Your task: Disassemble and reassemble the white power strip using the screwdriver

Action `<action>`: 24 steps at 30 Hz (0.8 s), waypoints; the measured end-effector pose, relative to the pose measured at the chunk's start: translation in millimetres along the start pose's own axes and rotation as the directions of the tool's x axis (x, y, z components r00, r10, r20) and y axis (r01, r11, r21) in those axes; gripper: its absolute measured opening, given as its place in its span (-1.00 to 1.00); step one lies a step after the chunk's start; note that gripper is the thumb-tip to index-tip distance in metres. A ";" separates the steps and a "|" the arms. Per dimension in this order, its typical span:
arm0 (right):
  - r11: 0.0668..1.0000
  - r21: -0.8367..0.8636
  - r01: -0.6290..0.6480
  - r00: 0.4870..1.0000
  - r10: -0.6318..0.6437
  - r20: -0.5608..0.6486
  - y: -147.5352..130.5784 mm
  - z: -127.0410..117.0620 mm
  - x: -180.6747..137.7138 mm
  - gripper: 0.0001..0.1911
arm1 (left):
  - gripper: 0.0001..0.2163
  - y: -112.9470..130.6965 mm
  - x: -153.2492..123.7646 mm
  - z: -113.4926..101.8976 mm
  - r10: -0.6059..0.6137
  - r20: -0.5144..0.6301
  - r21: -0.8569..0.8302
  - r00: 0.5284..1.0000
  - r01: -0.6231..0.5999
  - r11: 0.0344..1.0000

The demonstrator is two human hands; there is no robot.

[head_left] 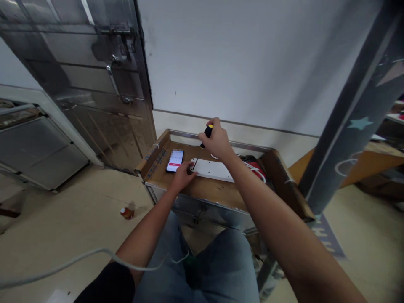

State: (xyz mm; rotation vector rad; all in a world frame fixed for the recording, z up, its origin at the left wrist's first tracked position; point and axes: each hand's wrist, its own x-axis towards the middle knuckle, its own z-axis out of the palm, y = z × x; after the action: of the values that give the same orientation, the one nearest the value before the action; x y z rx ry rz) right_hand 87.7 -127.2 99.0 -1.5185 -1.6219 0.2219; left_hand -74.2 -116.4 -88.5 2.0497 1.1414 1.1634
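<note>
My right hand (217,141) is wrapped round the black and yellow handle of a screwdriver (206,132). The screwdriver is tilted, and its thin shaft points down at the left end of a long white power strip (214,169). Small dark holes show in the strip's upturned face. My left hand (183,176) grips that same left end, its fingers close to the screwdriver's tip. Whether the tip sits in a hole is too small to tell. Several tiny screws (222,187) lie on the brown surface in front of the strip.
A phone with a lit screen (174,161) lies left of the strip. White cable (255,169) and a red and black item (259,167) are at the right. The cardboard-lined cabinet top (189,189) has raised sides. A small bottle (126,213) is on the floor; a pale cord (94,251) crosses my left arm.
</note>
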 end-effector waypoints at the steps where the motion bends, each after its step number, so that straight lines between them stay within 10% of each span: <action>1: 1.000 -0.002 -0.004 1.000 0.004 -0.002 -0.1 -0.7 -0.1 -0.51 | -0.63 0.2 0.0 -0.1 -0.001 0.001 -0.001 1.000 0.001 1.000; 19: 0.994 0.072 0.079 0.995 -0.074 -0.066 14.7 -15.4 -0.7 -0.73 | -0.67 13.6 -2.9 -17.2 0.083 0.045 -0.128 0.996 -0.077 0.989; 24: 0.967 0.098 0.236 0.972 -0.236 -0.017 12.6 -9.7 11.1 -0.78 | -0.77 23.1 49.9 -51.1 0.172 0.369 -0.347 0.914 -0.037 0.937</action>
State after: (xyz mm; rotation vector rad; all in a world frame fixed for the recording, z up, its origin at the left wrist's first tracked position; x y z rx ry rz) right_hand 104.8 -118.6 101.8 -1.2368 -1.7441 0.1643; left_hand -95.0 -83.8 -24.2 1.9738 0.5979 0.8620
